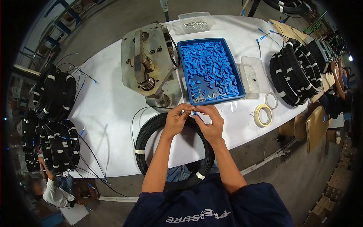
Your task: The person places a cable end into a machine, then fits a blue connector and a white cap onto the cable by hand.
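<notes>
My left hand (176, 120) and my right hand (210, 123) meet over the upper rim of a coil of black cable (142, 140). Both are closed in a pinch on a small blue-and-white connector (193, 113), largely covered by the fingertips. From the coil a loose strand of cable arches up on the left toward my left hand. Just beyond my hands, a blue tray (231, 99) holds many blue connector pieces (211, 66), with a few pale ones near its front edge.
A metal press (145, 60) stands left of the tray. Clear plastic boxes (252, 75) and tape rolls (262, 115) sit to the right. More cable coils (297, 73) flank both table sides. Other people work at far left and far right.
</notes>
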`<state>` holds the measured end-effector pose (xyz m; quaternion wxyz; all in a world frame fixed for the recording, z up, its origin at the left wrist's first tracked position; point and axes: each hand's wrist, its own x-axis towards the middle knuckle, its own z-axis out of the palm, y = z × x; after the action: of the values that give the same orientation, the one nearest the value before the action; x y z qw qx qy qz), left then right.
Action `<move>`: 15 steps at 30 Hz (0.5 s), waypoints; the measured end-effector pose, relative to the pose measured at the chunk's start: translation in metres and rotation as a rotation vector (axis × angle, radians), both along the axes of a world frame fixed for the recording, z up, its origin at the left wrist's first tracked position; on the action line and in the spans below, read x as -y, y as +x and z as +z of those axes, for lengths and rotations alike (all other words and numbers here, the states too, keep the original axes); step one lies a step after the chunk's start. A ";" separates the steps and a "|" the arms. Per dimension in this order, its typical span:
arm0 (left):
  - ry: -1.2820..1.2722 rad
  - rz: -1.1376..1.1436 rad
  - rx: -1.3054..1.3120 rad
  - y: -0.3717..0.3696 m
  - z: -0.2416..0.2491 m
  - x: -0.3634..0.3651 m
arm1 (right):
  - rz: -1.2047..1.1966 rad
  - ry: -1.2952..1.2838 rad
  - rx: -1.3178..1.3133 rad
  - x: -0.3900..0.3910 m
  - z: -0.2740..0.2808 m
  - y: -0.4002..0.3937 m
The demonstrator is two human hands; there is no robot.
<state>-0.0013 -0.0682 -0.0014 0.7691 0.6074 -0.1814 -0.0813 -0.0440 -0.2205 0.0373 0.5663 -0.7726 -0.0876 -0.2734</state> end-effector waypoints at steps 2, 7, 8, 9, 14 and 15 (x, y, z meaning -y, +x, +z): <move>0.038 0.000 0.026 -0.001 0.001 0.001 | 0.009 -0.073 0.037 0.002 0.003 -0.001; -0.006 -0.028 -0.100 -0.004 0.000 0.001 | 0.060 0.259 -0.190 -0.001 -0.001 -0.003; -0.008 -0.026 -0.099 -0.004 -0.001 0.001 | 0.061 0.257 -0.190 -0.001 -0.002 -0.003; -0.013 -0.024 -0.107 -0.004 -0.002 0.002 | 0.066 0.323 -0.216 -0.002 -0.002 -0.003; -0.009 -0.020 -0.100 -0.005 0.000 0.003 | 0.106 0.502 -0.288 -0.002 -0.005 -0.004; -0.008 -0.016 -0.086 -0.004 0.000 0.003 | 0.103 0.507 -0.296 -0.002 -0.005 -0.004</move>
<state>-0.0055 -0.0715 -0.0012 0.7778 0.5990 -0.1534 -0.1125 -0.0479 -0.2190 0.0319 0.7609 -0.6325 0.0280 -0.1419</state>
